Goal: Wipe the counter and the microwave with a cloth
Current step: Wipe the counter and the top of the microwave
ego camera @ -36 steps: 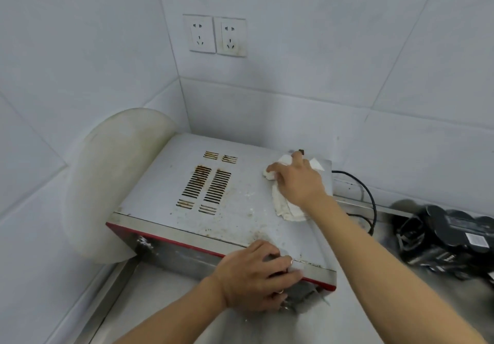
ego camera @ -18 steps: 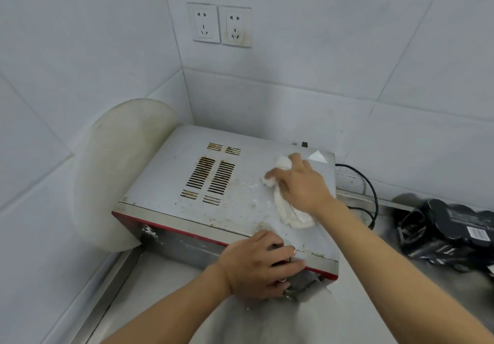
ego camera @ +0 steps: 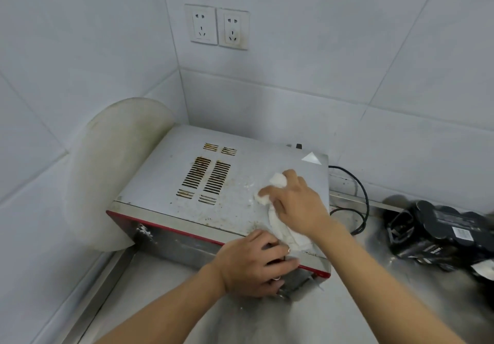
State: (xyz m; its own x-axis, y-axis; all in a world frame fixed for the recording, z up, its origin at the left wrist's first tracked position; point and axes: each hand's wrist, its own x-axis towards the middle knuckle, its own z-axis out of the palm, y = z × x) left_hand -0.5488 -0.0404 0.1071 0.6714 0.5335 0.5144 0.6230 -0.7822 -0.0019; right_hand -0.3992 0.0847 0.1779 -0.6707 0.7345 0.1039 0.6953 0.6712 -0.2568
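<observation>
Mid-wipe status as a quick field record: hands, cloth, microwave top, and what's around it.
right hand: grips the cloth, pressing it on the microwave top, right front part
left hand: grips the microwave's front right edge
microwave top: speckled with grime round the vents
counter: steel, black cord and black devices at right
left of microwave: round board leaning on wall

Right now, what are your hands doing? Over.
Right hand grips cloth, pressing it on microwave top. Left hand holds microwave's front edge. Cord off to the right, not in the way.
</observation>
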